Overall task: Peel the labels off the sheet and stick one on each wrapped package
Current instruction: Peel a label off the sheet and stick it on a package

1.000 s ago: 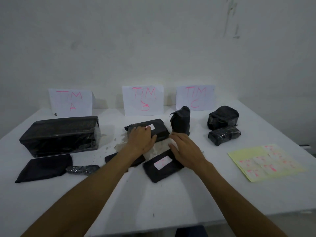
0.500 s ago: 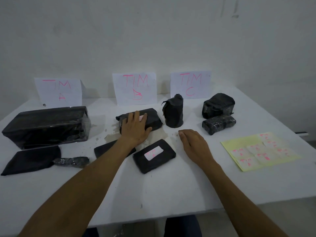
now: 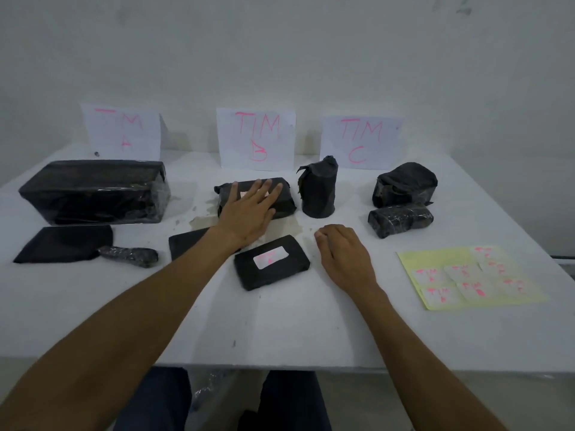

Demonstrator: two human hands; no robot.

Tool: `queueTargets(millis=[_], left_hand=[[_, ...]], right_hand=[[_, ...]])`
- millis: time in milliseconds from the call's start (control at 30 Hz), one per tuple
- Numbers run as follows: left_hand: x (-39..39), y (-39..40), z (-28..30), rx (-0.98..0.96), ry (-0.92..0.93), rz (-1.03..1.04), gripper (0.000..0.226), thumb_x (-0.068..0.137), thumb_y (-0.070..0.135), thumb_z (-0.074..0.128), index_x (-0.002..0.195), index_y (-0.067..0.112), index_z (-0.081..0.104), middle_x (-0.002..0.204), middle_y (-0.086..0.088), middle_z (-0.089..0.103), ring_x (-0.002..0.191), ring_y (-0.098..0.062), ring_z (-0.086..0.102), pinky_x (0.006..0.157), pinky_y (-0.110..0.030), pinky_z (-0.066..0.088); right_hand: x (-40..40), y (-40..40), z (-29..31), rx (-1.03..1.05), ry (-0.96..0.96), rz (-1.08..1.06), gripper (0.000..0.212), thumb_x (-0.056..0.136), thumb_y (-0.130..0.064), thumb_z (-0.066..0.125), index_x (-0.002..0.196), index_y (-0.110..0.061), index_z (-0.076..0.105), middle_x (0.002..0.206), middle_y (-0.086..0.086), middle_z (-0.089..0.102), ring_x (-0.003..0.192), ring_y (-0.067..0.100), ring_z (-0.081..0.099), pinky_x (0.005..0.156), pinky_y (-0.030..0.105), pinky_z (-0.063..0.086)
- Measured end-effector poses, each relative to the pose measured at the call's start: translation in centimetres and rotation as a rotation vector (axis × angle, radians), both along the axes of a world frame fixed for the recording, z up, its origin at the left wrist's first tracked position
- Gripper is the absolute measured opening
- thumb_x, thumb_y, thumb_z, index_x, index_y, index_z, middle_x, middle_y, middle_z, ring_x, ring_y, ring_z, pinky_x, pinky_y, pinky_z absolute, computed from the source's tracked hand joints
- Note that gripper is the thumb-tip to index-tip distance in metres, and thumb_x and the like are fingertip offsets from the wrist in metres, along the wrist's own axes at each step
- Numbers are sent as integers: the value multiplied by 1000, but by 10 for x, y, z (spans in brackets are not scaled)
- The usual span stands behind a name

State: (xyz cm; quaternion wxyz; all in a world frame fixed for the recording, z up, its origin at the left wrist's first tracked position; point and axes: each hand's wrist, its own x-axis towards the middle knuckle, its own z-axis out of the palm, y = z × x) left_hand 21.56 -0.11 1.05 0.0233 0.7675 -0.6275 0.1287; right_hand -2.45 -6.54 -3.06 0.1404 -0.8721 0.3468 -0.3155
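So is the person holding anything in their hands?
No. The left hand presses flat on top of a black package; the right hand rests loosely curled, holding nothing.

From where I sit, the near strip of the white table (image 3: 280, 331) lies bare between my two forearms and out toward the yellow label sheet (image 3: 466, 276) at the right. A gap runs between the upright black wrapped cylinder (image 3: 318, 188) and the two black bundles (image 3: 403, 197) right of it. My left hand (image 3: 249, 209) lies flat over the middle black wrapped block (image 3: 284, 197), closing that lane. The flat black labelled packet (image 3: 270, 265) sits just left of my right hand (image 3: 342, 253). On the left, the big black wrapped box (image 3: 93, 191) walls off the rear.
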Motion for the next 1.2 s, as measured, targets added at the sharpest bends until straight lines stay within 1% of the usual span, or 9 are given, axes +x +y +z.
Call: queueTargets(millis=[100,167,300,433,667,767,867,1033,1200], left_hand=[[-36,11,7,-211,177,-99,53,106,34,33,154,13,27,158,-6,34,147,-21,30,121,-53,15],[-65,19,12,-323,248,-163,43,103,29,44,141,10,48,139,-10,58,130,-25,52,118,-47,26],[-120,20,14,-463,316,-274,23,96,19,58,116,11,63,106,-7,71,96,-24,64,93,-36,49],[-172,6,9,-401,439,-351,21,97,22,55,117,16,60,110,-2,68,98,-17,63,85,-31,54],[-252,-17,-11,-143,554,-496,38,101,38,47,134,18,49,138,2,50,122,-17,50,95,-41,49],[-272,-27,-22,-58,541,-494,56,102,50,39,150,21,36,159,3,31,144,-15,28,117,-37,30],[-279,-34,-34,-12,504,-491,63,101,60,30,156,29,23,165,7,13,151,-9,8,123,-34,13],[-276,-38,-44,17,431,-472,66,98,66,23,156,34,21,165,7,15,151,-9,6,123,-38,9],[-275,-42,-47,-6,446,-474,67,97,68,22,155,35,23,164,9,16,151,-8,7,123,-39,11]], right_hand=[[-1,-2,4,66,4,19,29,100,-30,50,117,-11,64,116,3,65,109,21,56,92,32,46],[-6,-4,11,167,-52,35,30,99,-26,54,122,-10,63,121,5,65,111,22,58,94,33,47],[-35,-2,30,195,-249,34,22,96,-13,57,115,-11,67,114,3,68,99,16,63,88,30,53],[-84,-5,41,70,-311,-63,17,92,-5,59,105,-9,69,101,1,70,86,13,62,76,22,52],[-179,-32,32,24,-231,-342,15,89,-3,59,97,-13,67,95,1,68,86,19,58,75,25,43],[-205,-47,28,67,-172,-462,15,89,-5,60,101,-13,66,99,3,65,95,23,56,75,21,31],[-220,-64,30,124,-136,-540,18,90,-7,61,108,-9,64,106,8,62,104,25,53,79,21,29],[-225,-79,31,221,11,-523,33,92,-17,64,124,-13,62,114,13,58,95,28,61,87,32,46],[-226,-81,25,172,-2,-528,25,95,-22,58,118,-20,67,107,8,56,88,26,62,78,25,40]])
